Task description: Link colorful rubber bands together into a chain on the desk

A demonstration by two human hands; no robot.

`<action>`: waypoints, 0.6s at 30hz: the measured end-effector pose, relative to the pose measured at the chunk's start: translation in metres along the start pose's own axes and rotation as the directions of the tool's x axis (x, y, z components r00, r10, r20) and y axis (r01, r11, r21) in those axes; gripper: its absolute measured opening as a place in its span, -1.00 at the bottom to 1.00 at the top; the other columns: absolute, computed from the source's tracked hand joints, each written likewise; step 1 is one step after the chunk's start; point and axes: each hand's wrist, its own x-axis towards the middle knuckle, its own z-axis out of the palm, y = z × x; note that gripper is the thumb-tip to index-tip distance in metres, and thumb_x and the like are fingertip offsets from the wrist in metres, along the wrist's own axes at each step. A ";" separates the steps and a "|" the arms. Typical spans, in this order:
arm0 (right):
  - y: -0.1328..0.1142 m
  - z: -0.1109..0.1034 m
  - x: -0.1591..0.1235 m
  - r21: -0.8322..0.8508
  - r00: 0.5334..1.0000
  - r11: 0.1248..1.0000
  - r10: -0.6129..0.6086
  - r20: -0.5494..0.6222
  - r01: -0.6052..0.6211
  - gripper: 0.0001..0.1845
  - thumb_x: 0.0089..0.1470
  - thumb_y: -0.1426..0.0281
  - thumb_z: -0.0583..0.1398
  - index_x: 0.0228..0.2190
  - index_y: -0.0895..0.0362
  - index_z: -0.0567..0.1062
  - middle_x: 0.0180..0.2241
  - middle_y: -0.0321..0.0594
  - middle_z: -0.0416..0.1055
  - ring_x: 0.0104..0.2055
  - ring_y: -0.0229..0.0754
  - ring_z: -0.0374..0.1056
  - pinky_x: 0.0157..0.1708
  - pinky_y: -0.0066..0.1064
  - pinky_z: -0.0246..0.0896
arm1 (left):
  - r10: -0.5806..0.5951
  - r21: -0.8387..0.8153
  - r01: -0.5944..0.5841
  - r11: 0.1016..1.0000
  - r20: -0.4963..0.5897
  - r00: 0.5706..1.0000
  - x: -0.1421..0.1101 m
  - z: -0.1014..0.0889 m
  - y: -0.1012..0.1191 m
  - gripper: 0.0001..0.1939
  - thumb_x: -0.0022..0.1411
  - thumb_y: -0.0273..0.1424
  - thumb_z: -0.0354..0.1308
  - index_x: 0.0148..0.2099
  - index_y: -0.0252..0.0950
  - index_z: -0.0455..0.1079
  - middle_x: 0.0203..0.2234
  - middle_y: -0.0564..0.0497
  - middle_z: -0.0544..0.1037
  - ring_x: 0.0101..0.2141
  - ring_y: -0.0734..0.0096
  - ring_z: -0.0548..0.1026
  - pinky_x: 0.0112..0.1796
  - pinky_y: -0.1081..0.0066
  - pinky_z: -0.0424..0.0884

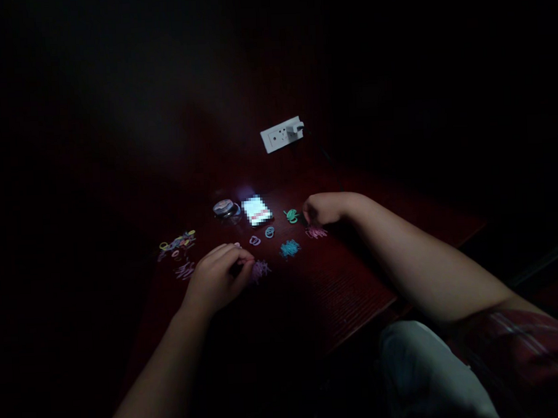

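Note:
Small coloured rubber bands lie in little heaps on a dark red wooden table [338, 286] in a very dim room. My left hand [217, 276] rests curled on the table, fingertips pinched beside a pink-purple heap [260, 270]. My right hand [323, 208] is curled too, its fingertips down at a pink heap [316, 232]. A blue heap [290, 248] lies between the hands, and green bands [291, 216] sit just left of my right hand. What either hand pinches is too dark to make out.
A lit phone [256, 210] lies at the back, with a small round tin [224, 207] to its left. Mixed bands [177, 243] and a purple heap [184, 271] lie far left. A white wall socket [281, 135] holds a plug. Two loose rings [262, 236] sit mid-table.

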 end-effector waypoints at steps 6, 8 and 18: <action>-0.005 0.001 0.004 -0.068 0.989 0.998 -0.016 -0.149 0.006 -0.80 -0.10 0.52 0.18 -0.37 0.13 0.55 -0.42 -0.21 0.51 -0.43 -0.23 0.33 -0.42 -0.44 0.10 | -0.007 -0.013 0.007 1.000 -0.004 1.000 -0.001 0.001 -0.002 -0.94 0.22 -0.45 0.13 -0.28 -0.24 0.43 -0.38 0.01 0.53 -0.30 0.38 0.48 -0.17 0.29 0.44; -0.009 0.005 0.006 -0.064 0.983 0.997 -0.055 -0.175 0.045 -0.81 -0.04 0.50 0.18 -0.35 0.12 0.57 -0.37 -0.21 0.53 -0.38 -0.23 0.35 -0.36 -0.44 0.11 | -0.013 -0.012 0.012 1.000 -0.004 1.000 -0.002 0.001 -0.003 -0.95 0.23 -0.45 0.13 -0.28 -0.23 0.42 -0.37 0.01 0.53 -0.29 0.37 0.48 -0.16 0.29 0.44; -0.020 0.022 0.009 -0.122 0.998 0.992 0.007 -0.066 -0.015 -0.84 -0.17 0.40 0.32 -0.41 0.11 0.58 -0.45 -0.24 0.46 -0.34 -0.16 0.35 -0.22 -0.36 0.14 | -0.022 -0.019 0.022 1.000 -0.022 1.000 -0.002 0.002 -0.001 -0.94 0.22 -0.46 0.13 -0.30 -0.25 0.42 -0.39 0.02 0.52 -0.30 0.39 0.48 -0.20 0.35 0.42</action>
